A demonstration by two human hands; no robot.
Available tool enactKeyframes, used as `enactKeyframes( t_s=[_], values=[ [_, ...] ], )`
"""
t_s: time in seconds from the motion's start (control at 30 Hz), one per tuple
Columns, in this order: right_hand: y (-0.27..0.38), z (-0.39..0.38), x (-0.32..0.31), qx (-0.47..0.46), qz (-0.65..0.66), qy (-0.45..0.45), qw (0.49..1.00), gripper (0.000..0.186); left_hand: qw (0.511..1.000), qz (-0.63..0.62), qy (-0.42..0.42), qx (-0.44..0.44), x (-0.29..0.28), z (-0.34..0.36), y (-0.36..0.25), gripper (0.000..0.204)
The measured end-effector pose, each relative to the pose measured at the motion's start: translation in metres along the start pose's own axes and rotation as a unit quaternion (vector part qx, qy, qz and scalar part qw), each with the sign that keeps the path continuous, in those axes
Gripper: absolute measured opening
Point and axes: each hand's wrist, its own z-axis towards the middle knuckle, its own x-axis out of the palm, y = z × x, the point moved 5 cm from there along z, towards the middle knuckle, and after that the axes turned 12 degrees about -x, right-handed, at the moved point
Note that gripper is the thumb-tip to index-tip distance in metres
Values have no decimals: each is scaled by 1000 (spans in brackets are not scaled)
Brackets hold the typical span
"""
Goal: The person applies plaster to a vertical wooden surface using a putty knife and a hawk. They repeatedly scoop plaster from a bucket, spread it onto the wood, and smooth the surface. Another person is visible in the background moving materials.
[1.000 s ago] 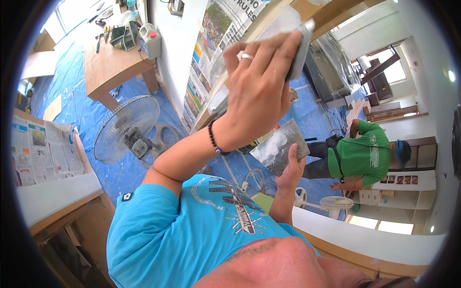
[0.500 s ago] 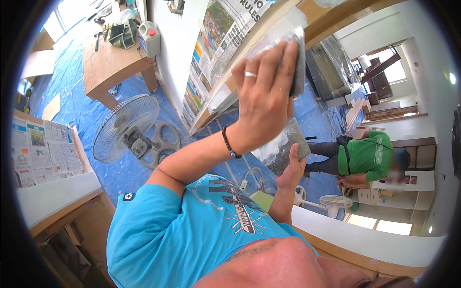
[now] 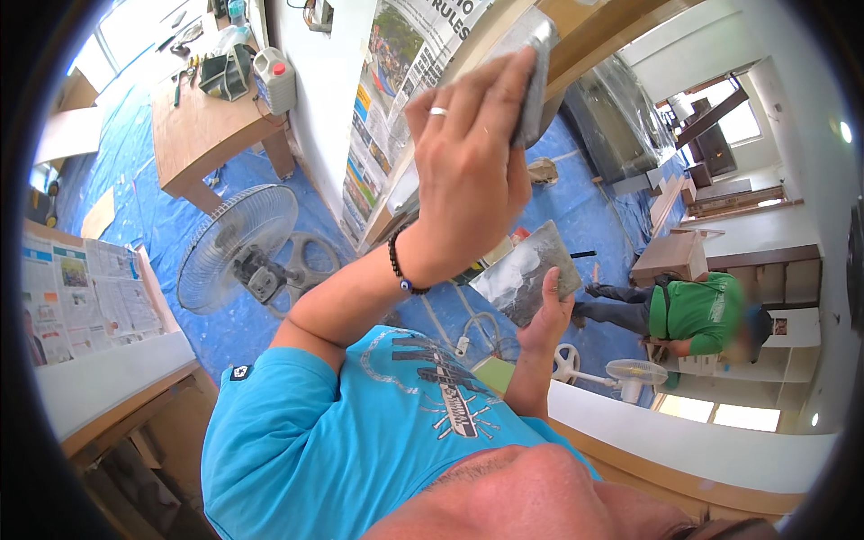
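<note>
The left hand [image 3: 468,184] is wrapped along a flat grey blade [image 3: 540,76], fingers pressed lengthwise on it, up at a wooden board [image 3: 621,36]; whether its edge touches the wood is hard to tell. The right hand [image 3: 543,326] grips a rectangular grey plate [image 3: 565,247] in front of the chest, thumb over the nearer end, the other fingers hidden behind it. White paste [image 3: 510,277] smears its face. Both tools look thin, stiff and fairly light, likely metal, so neither should be fragile, though the blade may flex a little under pressure. The paste seems soft and would make a coated surface slippery; the cleaner end under the right thumb is the safer hold on the plate, and the back, away from the working edge, on the blade.
</note>
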Motion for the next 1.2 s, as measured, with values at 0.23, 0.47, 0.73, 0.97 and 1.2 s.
enactKeyframes(
  t_s=[0.23,0.47,0.73,0.97,1.2],
  values=[
    [1,10,12,-27,13,49,998,45,998,-16,39,-45,-21,-24,15,44],
    [0,6,8,-9,-7,20,1000,44,998,40,34,-25,13,-33,27,72],
    [4,8,15,-11,10,43,999,41,998,20,46,-23,-17,-39,14,58],
    [-1,11,14,5,14,48,999,41,999,35,20,-21,2,-18,30,55],
    [-2,11,12,-7,-40,40,998,48,993,0,112,-35,-17,-39,25,51]
  ],
)
